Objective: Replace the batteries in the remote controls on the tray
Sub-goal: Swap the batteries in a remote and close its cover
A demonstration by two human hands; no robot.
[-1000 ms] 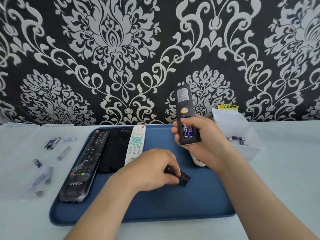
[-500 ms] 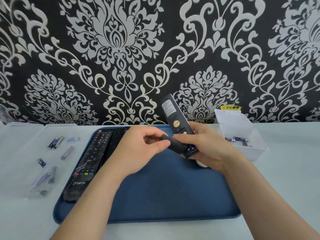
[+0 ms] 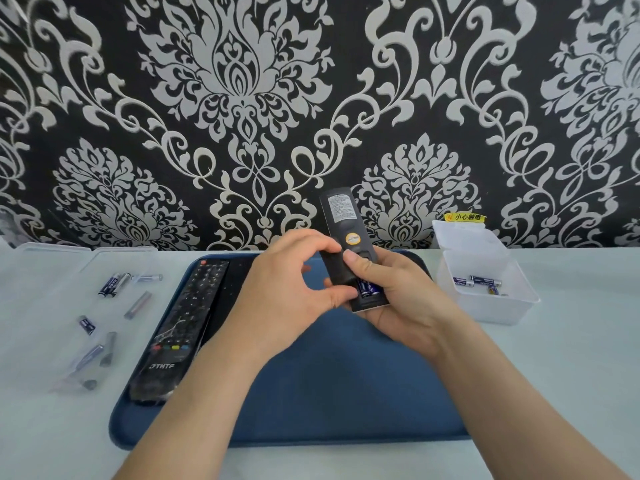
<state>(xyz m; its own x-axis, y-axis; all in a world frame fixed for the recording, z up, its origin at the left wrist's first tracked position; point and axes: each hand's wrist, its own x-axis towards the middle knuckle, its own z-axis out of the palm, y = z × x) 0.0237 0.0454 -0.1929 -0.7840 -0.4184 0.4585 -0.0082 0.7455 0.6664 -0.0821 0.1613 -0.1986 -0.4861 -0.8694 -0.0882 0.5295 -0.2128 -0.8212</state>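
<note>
Above the tray (image 3: 346,393) our right hand (image 3: 398,306) grips the remote (image 3: 341,216) back-up, long axis pointing away from us, while our left hand (image 3: 287,299) pinches the battery cover (image 3: 337,271) lying along it, batteries (image 3: 367,289) exposed at its near end.

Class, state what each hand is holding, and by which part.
The right hand grips the black remote by its lower, battery end. The left hand pinches the battery cover by its edges.

Both forearms extend forward, right hand (image 3: 403,306) gripping the remote (image 3: 341,216), left hand (image 3: 282,299) pinching its battery cover (image 3: 337,271)
</note>
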